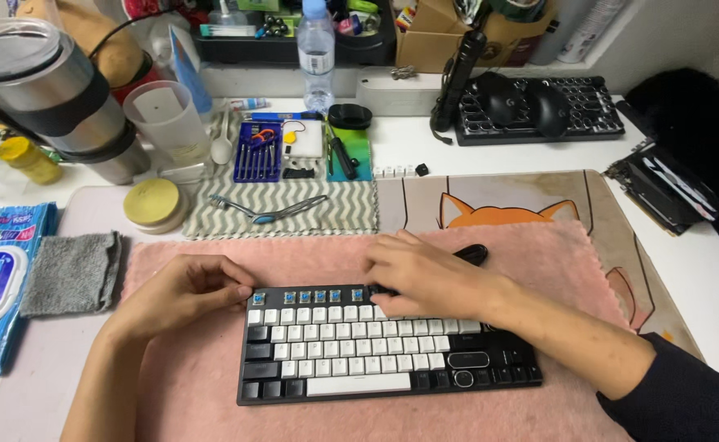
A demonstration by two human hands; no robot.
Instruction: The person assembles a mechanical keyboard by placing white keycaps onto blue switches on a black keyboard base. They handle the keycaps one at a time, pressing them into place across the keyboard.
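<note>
— Cluttered white desk [425, 147], with a pink towel [539, 270] spread across a cat-printed mat [597, 213]; what sits on the towel?

— One black-and-white keyboard [376, 348], lying flat in the towel's middle. Its top row is partly stripped – several blue switches stand bare along the back edge.

— And the person's hands?

— Both rest at the keyboard's back edge. The left hand [184, 295] has its fingers curled at the rear left corner, touching the case, not clearly closed round anything. The right hand [425, 274] lies over the top row toward the middle, fingers bent down on the keys; whether it pinches a cap cannot be told.

— How would the board handle?

— Stiff and probably fairly heavy, by the look of it; the caps are small, smooth and likely easy to drop (the towel would soften a fall). Best held by the case's side edges, a cap by two opposite faces.

— Behind the keyboard?

— A striped cloth [294, 209] with tweezers, a blue tool case [257, 151], a water bottle [317, 53] and a steel tumbler [57, 98]; a second keyboard [539, 110] stands far back right. Left of the keyboard lie a grey rag [69, 274] and a wipes pack [0, 278].
</note>
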